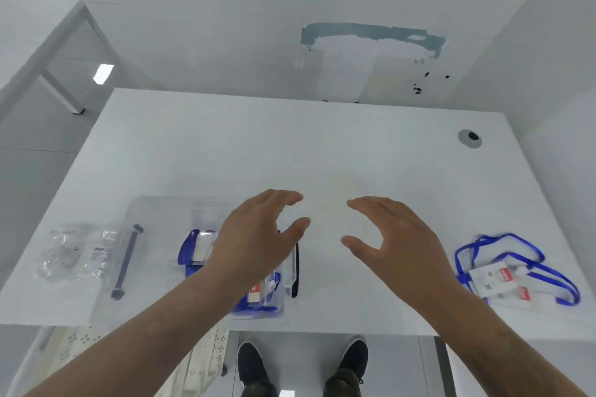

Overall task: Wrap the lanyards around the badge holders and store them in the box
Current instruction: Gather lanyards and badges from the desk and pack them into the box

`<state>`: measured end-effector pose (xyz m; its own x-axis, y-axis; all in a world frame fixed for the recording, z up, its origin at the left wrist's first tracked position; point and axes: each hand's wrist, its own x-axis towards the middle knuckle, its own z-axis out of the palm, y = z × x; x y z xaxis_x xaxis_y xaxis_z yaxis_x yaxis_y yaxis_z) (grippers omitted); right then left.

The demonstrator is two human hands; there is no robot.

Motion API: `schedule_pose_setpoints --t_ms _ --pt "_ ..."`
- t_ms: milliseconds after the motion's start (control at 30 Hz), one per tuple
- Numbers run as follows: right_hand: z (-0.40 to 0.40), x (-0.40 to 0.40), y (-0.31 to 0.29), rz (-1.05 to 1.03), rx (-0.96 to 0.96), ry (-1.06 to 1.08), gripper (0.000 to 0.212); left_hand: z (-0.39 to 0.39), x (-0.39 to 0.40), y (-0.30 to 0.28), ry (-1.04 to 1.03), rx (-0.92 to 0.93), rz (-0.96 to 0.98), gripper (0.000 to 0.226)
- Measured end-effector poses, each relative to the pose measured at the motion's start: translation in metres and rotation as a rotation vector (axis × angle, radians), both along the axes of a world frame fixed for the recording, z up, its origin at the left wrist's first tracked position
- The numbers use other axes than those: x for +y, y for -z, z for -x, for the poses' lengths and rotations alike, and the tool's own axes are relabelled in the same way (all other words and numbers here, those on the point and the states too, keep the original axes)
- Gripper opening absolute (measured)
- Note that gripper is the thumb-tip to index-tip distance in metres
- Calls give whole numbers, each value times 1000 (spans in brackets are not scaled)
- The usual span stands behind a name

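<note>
White table [290, 145]: clear box [206, 213], lid [109, 293], perhaps plastic bags [74, 255], blue-lanyard badge holders [503, 277].

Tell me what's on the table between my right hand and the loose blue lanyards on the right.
Nothing: in the head view, only bare white table lies between the right hand and the loose lanyards.
</note>
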<state>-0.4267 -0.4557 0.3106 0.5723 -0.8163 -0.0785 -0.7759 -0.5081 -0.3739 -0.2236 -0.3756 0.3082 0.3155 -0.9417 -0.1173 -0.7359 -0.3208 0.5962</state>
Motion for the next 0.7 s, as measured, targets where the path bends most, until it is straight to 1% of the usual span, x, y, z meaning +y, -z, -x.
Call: schedule_pose_setpoints --t_ms 233,367,500,600,700 --pt "125 -36 11 1 31 190 50 113 -69 17 194 17 19 37" --pt "200 -56 26 -40 -1 319 49 178 -104 33 289 32 -33 38" --pt "262 -74 50 -76 57 406 48 235 -131 53 359 37 -95 40" --pt "299 -86 74 -124 116 418 47 273 -147 73 422 6 -163 42" --pt "315 -99 97 -200 209 365 52 303 -158 95 481 -24 -232 45"
